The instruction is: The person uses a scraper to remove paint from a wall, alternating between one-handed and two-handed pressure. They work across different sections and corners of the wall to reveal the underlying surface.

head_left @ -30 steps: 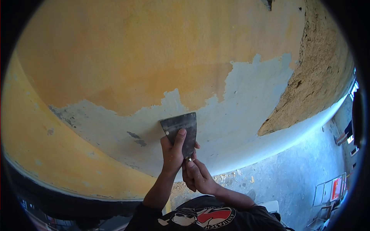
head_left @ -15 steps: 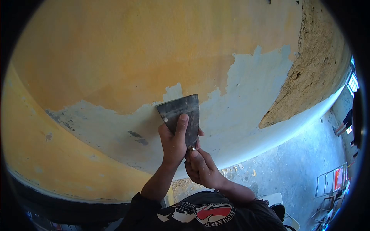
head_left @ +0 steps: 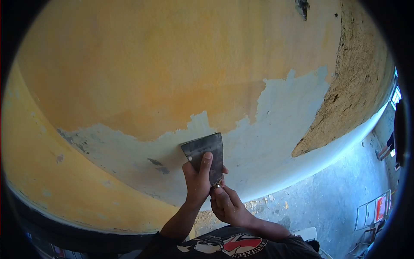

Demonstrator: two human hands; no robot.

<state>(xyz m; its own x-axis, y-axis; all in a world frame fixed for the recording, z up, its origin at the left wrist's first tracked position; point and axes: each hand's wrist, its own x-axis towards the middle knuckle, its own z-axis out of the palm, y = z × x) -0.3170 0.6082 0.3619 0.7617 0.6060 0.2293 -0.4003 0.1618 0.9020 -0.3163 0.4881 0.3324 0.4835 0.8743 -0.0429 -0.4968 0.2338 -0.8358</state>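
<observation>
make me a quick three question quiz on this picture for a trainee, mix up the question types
1. Multiple choice: where on the scraper is the thumb of the left hand?
a) on the handle
b) on the face of the blade
c) off the tool altogether

2. True or false: the rough brown patch lies toward the right side of the picture.

3. Short answer: what colour is the surface just below the ragged edge of the yellow coat?

Key: 1: b. 2: true. 3: pale bluish-grey.
</observation>
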